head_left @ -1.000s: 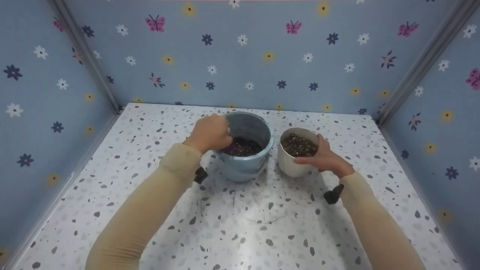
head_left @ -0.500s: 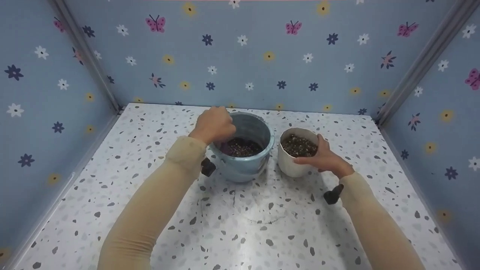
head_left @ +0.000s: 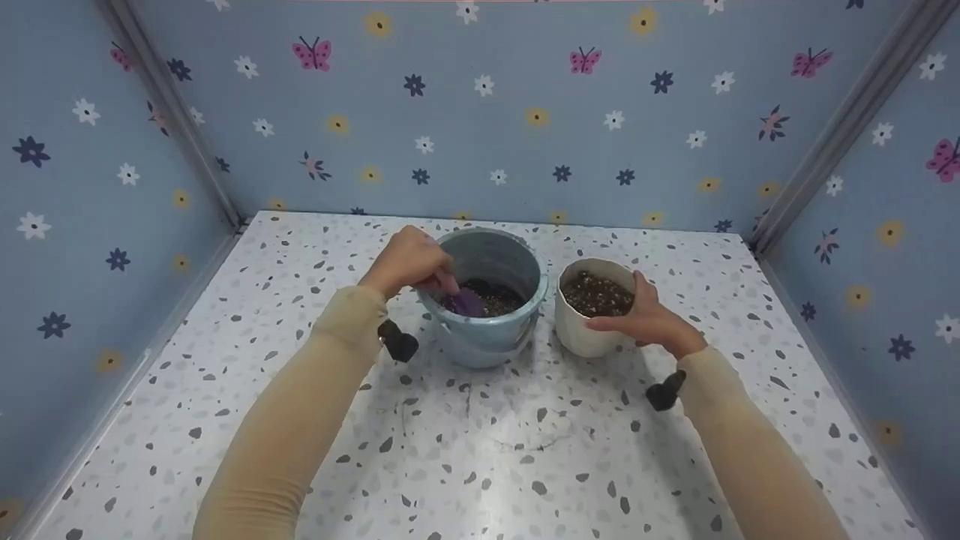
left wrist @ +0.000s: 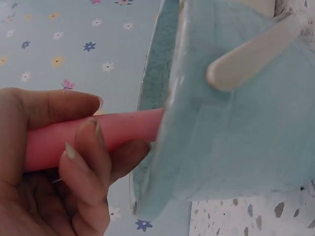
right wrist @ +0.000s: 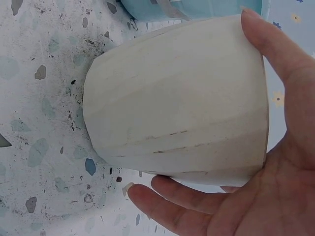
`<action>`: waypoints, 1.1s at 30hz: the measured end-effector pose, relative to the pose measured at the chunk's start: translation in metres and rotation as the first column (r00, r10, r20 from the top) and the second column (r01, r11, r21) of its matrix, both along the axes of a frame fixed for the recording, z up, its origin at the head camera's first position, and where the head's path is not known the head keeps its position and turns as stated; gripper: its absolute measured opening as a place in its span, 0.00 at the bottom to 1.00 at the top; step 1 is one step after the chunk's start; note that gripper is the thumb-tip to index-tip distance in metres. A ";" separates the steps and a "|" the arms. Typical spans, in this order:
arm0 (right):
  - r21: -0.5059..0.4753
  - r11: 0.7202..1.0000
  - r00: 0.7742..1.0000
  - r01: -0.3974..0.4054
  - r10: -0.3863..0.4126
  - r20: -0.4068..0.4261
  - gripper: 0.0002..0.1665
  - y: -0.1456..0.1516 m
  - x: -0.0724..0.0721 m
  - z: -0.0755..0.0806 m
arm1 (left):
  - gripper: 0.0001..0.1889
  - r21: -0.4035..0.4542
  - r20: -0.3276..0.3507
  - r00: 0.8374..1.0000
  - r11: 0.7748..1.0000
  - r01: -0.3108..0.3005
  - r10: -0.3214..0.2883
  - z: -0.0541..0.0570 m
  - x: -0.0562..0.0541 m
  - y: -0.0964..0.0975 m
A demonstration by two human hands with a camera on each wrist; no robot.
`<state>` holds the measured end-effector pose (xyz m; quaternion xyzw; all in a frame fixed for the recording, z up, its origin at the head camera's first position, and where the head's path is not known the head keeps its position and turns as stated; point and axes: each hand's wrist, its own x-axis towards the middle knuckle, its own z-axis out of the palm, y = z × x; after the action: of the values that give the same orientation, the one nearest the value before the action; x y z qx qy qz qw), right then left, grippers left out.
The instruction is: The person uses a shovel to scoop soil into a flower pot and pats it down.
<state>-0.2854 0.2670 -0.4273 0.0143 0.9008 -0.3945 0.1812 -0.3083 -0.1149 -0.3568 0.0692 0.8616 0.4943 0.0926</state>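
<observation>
My left hand (head_left: 411, 261) is over the left rim of a light blue bucket (head_left: 480, 341). It grips the pink handle (left wrist: 123, 127) of a small trowel, which reaches into the bucket. In the head view the trowel's purple blade (head_left: 466, 302) lies against dark speckled soil (head_left: 501, 298) inside. Beside the bucket, to the right, stands a white faceted plant pot (head_left: 581, 334) holding similar soil (head_left: 598, 295). My right hand (head_left: 654, 321) holds this pot from its right side, thumb at the rim and fingers along the wall, as the right wrist view shows.
Both containers stand on a white speckled tabletop (head_left: 480, 480). Flower-patterned blue walls (head_left: 480, 97) enclose it at the back and both sides. The bucket's pale carrying handle (left wrist: 256, 54) hangs against its outer wall. Soil specks lie near the pot's base.
My left hand first rose a little, then drew back leftward, and the trowel's purple blade now shows more clearly in the bucket. My right hand and the pot have stayed put.
</observation>
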 end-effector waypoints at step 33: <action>0.041 0.999 0.999 -0.023 0.024 -0.039 0.87 -0.001 0.001 0.000 | 0.14 0.278 0.156 0.987 0.957 -0.079 0.036 -0.027 0.008 -0.012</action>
<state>-0.2849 0.2663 -0.4274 -0.0003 0.9122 -0.3740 0.1676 -0.3005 -0.1265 -0.3841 0.0194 0.7741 0.6189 0.1318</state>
